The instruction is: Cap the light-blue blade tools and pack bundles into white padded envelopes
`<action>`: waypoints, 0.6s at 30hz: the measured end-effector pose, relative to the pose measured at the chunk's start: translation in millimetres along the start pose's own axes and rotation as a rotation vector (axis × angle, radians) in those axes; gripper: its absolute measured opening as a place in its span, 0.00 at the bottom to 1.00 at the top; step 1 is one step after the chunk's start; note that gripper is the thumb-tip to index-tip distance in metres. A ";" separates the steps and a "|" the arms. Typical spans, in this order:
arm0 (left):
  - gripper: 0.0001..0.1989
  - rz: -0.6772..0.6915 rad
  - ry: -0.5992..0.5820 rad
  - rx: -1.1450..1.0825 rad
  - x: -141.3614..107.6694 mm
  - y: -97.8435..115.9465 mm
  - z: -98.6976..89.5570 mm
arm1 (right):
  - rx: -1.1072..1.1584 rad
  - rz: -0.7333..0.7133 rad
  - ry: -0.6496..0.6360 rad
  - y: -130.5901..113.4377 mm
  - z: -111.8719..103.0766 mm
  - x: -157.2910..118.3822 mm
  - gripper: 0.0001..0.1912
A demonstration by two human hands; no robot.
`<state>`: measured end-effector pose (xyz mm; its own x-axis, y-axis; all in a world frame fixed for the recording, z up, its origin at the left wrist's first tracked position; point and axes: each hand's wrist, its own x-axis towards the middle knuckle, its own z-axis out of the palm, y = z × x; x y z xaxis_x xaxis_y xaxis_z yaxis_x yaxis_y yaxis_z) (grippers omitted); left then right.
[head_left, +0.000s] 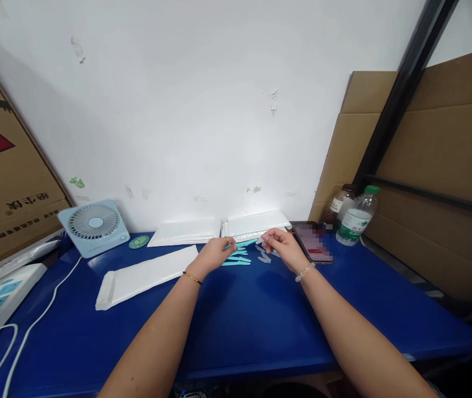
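Note:
My left hand [216,255] is over a small heap of flat teal plastic pieces [241,260], its fingers curled together at the heap's near edge. Whatever they pinch is hidden. To the right, my right hand [282,247] has thumb and fingertips pressed together beside several small translucent plastic pieces [264,257]; what it pinches is too small to make out. A long white padded envelope [148,276] lies on the blue table left of my left hand. Two stacks of white envelopes, the left stack [185,232] and the right stack [256,222], rest against the wall behind.
A phone [313,243] lies right of my right hand. Beyond it stand a green-capped water bottle [356,221] and a brown bottle [339,204]. At left are a light-blue fan [95,229], a green round disc [139,242], a white cable [45,307] and a power strip [6,301].

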<state>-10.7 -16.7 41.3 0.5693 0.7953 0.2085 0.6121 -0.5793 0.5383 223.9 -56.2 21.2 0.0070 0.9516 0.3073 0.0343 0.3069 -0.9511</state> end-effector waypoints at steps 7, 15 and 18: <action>0.17 0.020 -0.039 -0.037 -2.8 9.2 2.5 | 0.004 0.056 -0.125 -5.4 6.7 -4.6 0.17; 0.12 0.006 -0.448 -0.073 -9.0 11.7 7.7 | -0.316 0.217 -0.546 -3.8 -9.5 -7.0 0.15; 0.10 0.005 -0.317 0.085 -7.7 9.1 7.1 | -0.602 0.040 -0.343 4.1 -13.0 -4.6 0.11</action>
<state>-5.7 -29.3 38.8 0.7065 0.7051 -0.0610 0.6451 -0.6061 0.4652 237.0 -59.5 16.3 -0.2927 0.9442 0.1510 0.5901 0.3026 -0.7485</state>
